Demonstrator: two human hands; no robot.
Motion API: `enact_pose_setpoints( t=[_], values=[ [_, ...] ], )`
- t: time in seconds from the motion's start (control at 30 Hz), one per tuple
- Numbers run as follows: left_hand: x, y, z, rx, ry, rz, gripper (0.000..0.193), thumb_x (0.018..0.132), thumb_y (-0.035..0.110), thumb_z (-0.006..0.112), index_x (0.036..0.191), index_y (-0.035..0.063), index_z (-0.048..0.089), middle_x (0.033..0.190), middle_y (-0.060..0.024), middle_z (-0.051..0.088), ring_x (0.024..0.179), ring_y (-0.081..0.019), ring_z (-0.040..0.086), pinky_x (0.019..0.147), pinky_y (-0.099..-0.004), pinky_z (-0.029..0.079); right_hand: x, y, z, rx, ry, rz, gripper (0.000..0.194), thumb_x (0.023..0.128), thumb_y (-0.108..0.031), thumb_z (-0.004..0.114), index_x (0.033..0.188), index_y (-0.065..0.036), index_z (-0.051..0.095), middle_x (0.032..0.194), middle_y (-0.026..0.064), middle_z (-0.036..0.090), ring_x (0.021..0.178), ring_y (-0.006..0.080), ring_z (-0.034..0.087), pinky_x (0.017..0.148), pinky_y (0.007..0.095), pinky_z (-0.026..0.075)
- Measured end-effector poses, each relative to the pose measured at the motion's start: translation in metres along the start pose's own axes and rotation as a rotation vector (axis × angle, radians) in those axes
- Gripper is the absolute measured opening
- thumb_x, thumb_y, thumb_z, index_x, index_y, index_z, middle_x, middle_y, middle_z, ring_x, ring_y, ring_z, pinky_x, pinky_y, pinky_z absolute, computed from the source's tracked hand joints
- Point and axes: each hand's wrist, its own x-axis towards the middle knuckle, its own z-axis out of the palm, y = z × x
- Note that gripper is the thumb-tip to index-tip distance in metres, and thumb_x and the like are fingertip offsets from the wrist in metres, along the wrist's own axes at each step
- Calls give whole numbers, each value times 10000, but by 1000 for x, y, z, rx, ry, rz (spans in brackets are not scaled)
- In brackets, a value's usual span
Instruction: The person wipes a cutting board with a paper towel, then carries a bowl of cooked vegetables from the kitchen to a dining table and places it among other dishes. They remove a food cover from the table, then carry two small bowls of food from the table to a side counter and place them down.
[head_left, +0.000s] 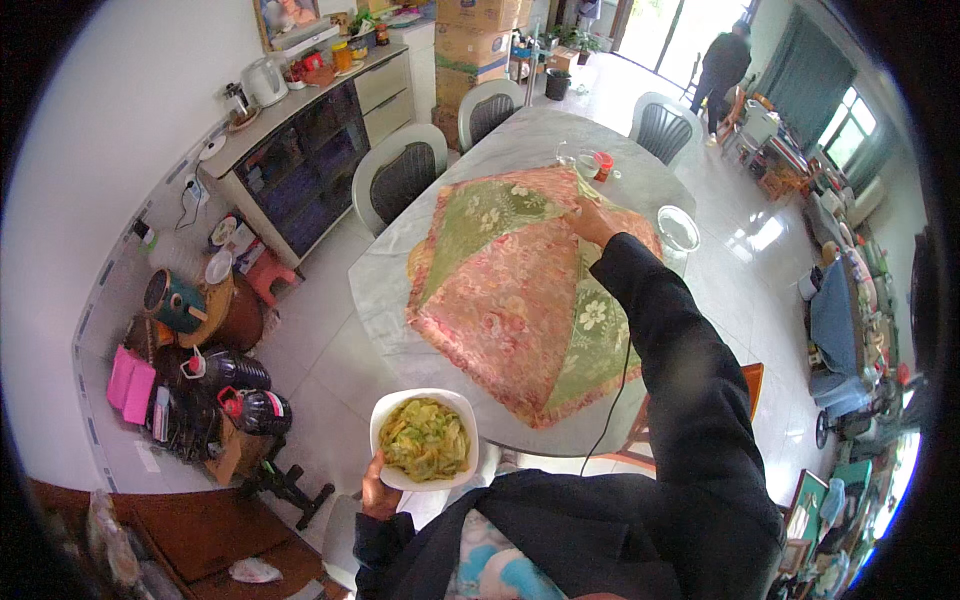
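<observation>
My left hand (381, 486) holds a white square bowl (379, 405) by its left rim, near the table's front edge. Cooked green vegetables (424, 439) fill the bowl. Over the marble-patterned table (382, 262) stands a tent-like food cover of pink and green floral fabric (502, 307). At the cover's top, my right hand (589, 221) has its fingers closed on the fabric, with the arm stretched forward. What lies under the cover is hidden.
On the table beyond the cover are a red-lidded jar (602, 165), a glass bowl (586, 161) and a clear plastic-covered bowl (678, 229). Grey chairs (401, 176) surround the far side. A person (724, 64) stands near the bright doorway. A dark cord hangs over the near edge.
</observation>
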Motion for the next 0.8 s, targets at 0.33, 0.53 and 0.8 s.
enact_pose_setpoints(
  t=[0.33, 0.53, 0.8],
  values=[
    [14, -27, -20, -68, 64, -27, 597, 962, 359, 552, 1427, 19, 394, 1388, -154, 506, 1251, -310, 503, 1068, -466, 399, 24, 11, -1, -11, 53, 60, 272, 797, -201, 635, 947, 27, 629, 922, 274, 665, 890, 410, 661, 759, 498, 504],
    [28, -32, -50, -88, 18, -18, 580, 991, 341, 510, 1429, -17, 379, 1409, -171, 488, 1293, -287, 477, 1090, -451, 388, 21, 21, -49, 63, 78, 43, 267, 808, -224, 652, 872, 36, 650, 776, 246, 666, 791, 393, 669, 702, 487, 516],
    [62, -30, -59, -115, 4, -88, 531, 1001, 291, 505, 1423, -14, 398, 1413, -147, 499, 1300, -270, 479, 1112, -425, 361, -46, 68, -239, 480, 32, 187, 308, 911, -274, 614, 1086, -25, 659, 823, -9, 609, 714, 73, 550, 632, 190, 424]
  ],
)
